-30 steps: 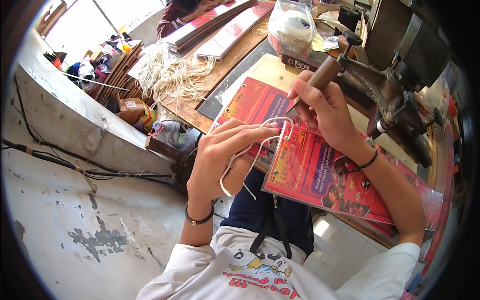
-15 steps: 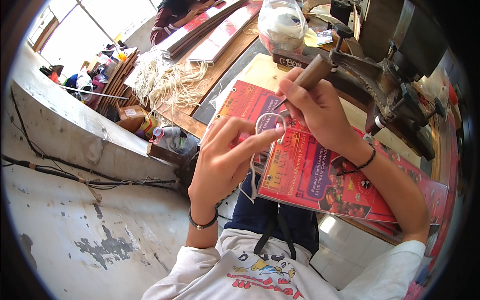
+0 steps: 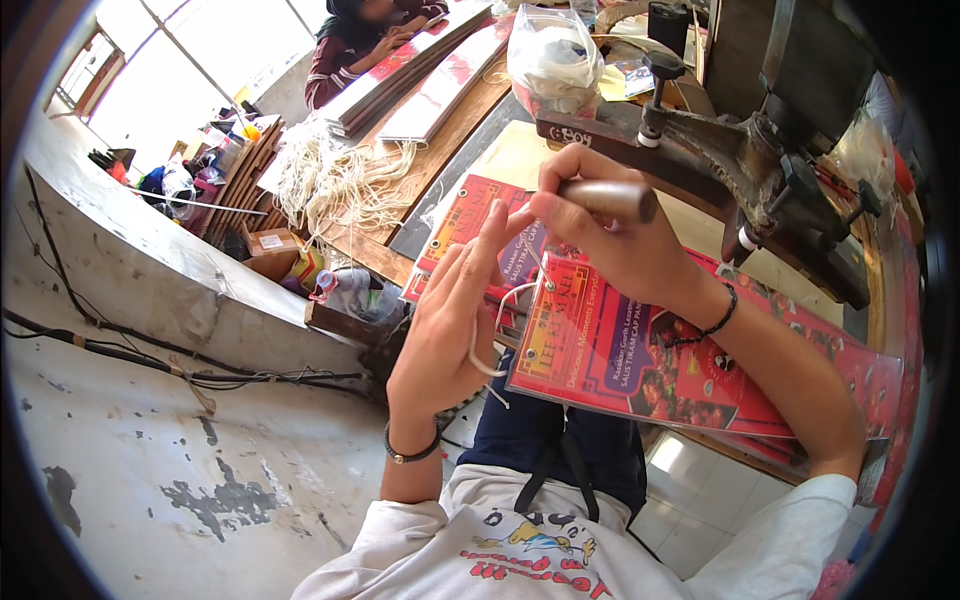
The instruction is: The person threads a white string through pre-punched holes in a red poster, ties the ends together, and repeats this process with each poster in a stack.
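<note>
Both hands have risen: left hand (image 3: 450,320) pinches a white cord loop (image 3: 492,330) in its fingers; right hand (image 3: 610,240) grips a brown wooden tool handle (image 3: 612,200) over the red glossy printed card (image 3: 640,350) on a cluttered wooden desk (image 3: 440,170).

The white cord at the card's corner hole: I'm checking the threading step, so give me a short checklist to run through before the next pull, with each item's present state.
1. White cord held by left hand: ok.
2. Cord reaches the hole at the corner of the red printed card: ok.
3. Cord fully through the hole: cannot tell.
4. Wooden-handled tool gripped in right hand: ok.
5. Tool tip position: cannot tell, hidden by the fingers.
6. Card lies flat under the right forearm: ok.
</note>
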Tool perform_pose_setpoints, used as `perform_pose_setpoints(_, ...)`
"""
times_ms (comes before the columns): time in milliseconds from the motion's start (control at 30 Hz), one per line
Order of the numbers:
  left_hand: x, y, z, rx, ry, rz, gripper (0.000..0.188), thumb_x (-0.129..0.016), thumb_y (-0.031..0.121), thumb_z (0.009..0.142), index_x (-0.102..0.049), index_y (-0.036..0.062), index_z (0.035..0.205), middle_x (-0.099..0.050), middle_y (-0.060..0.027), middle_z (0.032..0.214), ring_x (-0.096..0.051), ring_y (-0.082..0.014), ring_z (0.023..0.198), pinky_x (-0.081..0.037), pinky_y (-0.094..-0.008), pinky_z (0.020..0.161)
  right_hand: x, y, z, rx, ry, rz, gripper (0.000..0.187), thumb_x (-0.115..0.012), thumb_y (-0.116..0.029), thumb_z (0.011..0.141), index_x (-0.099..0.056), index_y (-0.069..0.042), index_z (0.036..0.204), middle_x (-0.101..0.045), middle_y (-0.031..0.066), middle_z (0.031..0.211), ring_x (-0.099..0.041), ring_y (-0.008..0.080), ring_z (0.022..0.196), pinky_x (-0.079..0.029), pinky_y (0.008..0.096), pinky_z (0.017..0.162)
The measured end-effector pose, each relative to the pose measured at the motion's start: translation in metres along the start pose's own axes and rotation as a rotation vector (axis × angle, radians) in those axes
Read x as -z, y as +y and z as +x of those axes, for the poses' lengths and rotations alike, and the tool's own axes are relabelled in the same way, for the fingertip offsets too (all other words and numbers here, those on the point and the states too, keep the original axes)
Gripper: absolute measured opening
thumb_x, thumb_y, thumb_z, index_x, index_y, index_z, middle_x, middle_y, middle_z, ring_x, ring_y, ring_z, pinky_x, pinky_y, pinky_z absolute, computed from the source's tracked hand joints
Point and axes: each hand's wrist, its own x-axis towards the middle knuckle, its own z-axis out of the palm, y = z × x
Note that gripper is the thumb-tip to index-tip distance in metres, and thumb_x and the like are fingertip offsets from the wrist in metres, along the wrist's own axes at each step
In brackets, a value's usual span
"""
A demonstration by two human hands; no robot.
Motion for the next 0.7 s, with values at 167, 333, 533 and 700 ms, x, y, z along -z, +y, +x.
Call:
perform_pose_setpoints(167, -0.01, 0.006, 0.004, -0.145, 0.078, 0.211, 0.077, -0.055, -0.006, 0.081, -0.029, -0.0056, 0.153, -0.055, -0.0196, 0.137, -0.056, -0.0348, 0.108, -0.045, -0.0429, 0.097, 0.002, -0.003, -0.002, 0.185, -0.152, -0.112, 0.029, -0.079, -0.029, 0.087, -0.059, -0.007, 0.086, -0.06, -0.0003, 0.064, -0.053, 0.0085, 0.055, -0.042, 0.0253, 0.052)
perform_pose_setpoints(333, -0.009, 0.005, 0.005, -0.005, 0.083, 0.126, 0.073, -0.055, -0.004, 0.082, -0.032, -0.0037, 0.152, -0.058, -0.0185, 0.128, -0.057, -0.0371, 0.111, -0.044, -0.0462, 0.099, 0.005, -0.013, -0.004, 0.155, -0.202, -0.228, 0.031, -0.081, -0.03, 0.085, -0.06, -0.008, 0.084, -0.063, 0.0046, 0.065, -0.057, 0.0129, 0.055, -0.045, 0.0269, 0.054)
perform_pose_setpoints(533, -0.016, -0.006, 0.011, -0.01, 0.115, 0.204, 0.076, -0.058, 0.0, 0.08, -0.033, -0.001, 0.152, -0.059, -0.0169, 0.124, -0.058, -0.0373, 0.108, -0.044, -0.0472, 0.1, 0.003, -0.009, -0.003, 0.187, -0.349, -0.202, 0.031, -0.085, -0.025, 0.082, -0.06, -0.006, 0.08, -0.062, 0.0023, 0.064, -0.056, 0.0089, 0.054, -0.042, 0.0252, 0.052)
perform_pose_setpoints(700, -0.011, -0.005, 0.015, -0.016, 0.083, 0.221, 0.079, -0.058, -0.002, 0.076, -0.035, 0.0003, 0.152, -0.061, -0.0139, 0.122, -0.059, -0.0344, 0.109, -0.042, -0.0459, 0.102, 0.001, -0.006, -0.001, 0.164, -0.427, -0.114, 0.031, -0.086, -0.02, 0.08, -0.057, -0.008, 0.075, -0.067, 0.0018, 0.072, -0.06, 0.0101, 0.058, -0.048, 0.0266, 0.056)
